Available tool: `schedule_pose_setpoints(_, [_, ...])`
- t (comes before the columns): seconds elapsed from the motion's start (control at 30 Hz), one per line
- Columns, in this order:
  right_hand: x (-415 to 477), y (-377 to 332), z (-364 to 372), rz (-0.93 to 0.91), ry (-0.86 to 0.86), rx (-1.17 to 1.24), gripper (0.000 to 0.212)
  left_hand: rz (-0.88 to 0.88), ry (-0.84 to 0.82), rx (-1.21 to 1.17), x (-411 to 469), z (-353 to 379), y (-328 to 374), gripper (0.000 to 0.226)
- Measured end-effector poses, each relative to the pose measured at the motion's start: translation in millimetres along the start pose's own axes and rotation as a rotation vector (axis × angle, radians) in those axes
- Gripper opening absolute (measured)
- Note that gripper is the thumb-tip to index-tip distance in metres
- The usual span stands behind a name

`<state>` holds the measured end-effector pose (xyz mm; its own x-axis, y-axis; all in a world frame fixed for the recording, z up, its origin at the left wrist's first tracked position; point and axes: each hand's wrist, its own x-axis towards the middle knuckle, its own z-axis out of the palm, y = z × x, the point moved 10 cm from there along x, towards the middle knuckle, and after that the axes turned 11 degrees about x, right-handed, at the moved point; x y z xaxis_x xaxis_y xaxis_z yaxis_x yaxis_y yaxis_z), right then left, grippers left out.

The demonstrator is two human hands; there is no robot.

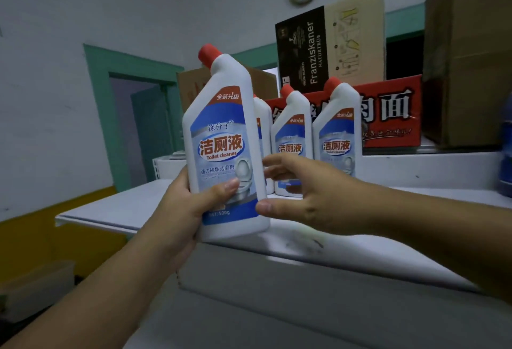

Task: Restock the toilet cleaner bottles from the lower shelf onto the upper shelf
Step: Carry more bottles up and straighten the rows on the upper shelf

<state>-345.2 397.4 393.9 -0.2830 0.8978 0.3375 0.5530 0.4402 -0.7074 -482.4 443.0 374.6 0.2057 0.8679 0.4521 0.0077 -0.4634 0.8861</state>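
Note:
A white toilet cleaner bottle with a red cap and a blue label is held upright in front of the upper shelf. My left hand grips its lower part, thumb across the label. My right hand is at the bottle's right side with fingers spread; its thumb touches the bottle's lower right edge. Three more bottles of the same kind stand on the shelf behind: one mostly hidden, one in the middle and one at the right.
A red printed carton stands behind the bottles, with a dark beer carton and brown cardboard boxes around it. A dark blue container sits at the shelf's right edge. A green-framed doorway is at the left.

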Motion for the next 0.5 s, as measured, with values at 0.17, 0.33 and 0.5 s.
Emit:
schedule_pose_setpoints(0.17, [42.8,23.7,-8.4,-0.002,-0.037,-0.129,0.079,0.031,-0.005,0.021,50.5,-2.7,-4.8,0.054])
schedule_pose_setpoints(0.33, [51.4,78.6,8.8,0.064,-0.211,-0.37,0.075,0.003,0.037,0.035,84.9,-1.4,-30.6,0.06])
schedule_pose_setpoints(0.5, [56.3,111.0,16.3,0.21,-0.292,-0.313,0.056,-0.045,0.009,0.164,119.7,2.4,-52.7,0.058])
